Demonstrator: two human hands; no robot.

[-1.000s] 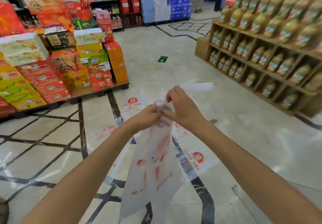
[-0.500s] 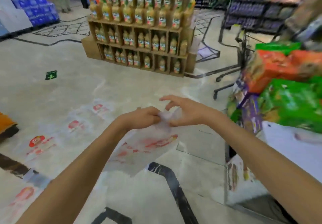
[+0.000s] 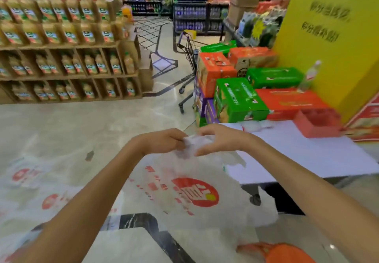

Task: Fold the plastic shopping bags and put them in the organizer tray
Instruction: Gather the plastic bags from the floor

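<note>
I hold a translucent white plastic shopping bag (image 3: 190,197) with a red round logo in front of me. My left hand (image 3: 162,139) and my right hand (image 3: 219,137) both pinch its bunched top end, close together. The rest of the bag hangs down and billows toward me. On the white table (image 3: 307,156) to the right stands a red organizer tray (image 3: 315,124). A small white folded bag (image 3: 256,125) lies on the table's far edge beside it.
More white bags with red logos (image 3: 30,180) lie spread on the floor at left. Wooden shelves of juice bottles (image 3: 67,53) stand at left. Stacked green and orange boxes (image 3: 240,96), a shopping cart (image 3: 188,58) and a yellow sign (image 3: 336,37) are behind the table.
My view has swung right, from the floor and juice shelves to the table and red tray. Both hands kept hold of the bag's top; the bag now billows wider.
</note>
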